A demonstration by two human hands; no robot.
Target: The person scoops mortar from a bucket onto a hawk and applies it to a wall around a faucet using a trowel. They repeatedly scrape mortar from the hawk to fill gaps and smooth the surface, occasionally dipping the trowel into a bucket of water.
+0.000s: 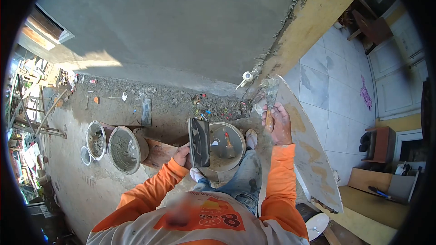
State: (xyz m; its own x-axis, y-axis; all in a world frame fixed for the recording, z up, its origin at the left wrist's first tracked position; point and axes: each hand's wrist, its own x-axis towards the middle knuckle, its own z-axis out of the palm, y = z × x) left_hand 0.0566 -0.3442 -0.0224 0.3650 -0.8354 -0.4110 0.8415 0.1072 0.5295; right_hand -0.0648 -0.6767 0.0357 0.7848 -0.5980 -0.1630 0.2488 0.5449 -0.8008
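My left hand (pixel 182 155) is closed at the edge of a dark rectangular plastering float (pixel 199 143), held above the ground. Its flat face has grey smears. My right hand (pixel 280 124) grips the wooden handle of a trowel (pixel 271 90). The trowel's grey-coated blade points toward the foot of the wall, near a white tap (pixel 247 78). Below my hands, a round bucket (pixel 210 172) holds murky liquid and a brush (pixel 230 147) with a red-tipped handle. The float overlaps the bucket's left side in view.
Freshly plastered grey wall (pixel 181 27) rises ahead, rubble (pixel 168 93) along its foot. Two buckets of grey mortar (pixel 123 152) stand left beside a wooden plank (pixel 159 149). A curved, stained slab (pixel 309 140) borders my right arm; beyond lies a tiled floor (pixel 315 86).
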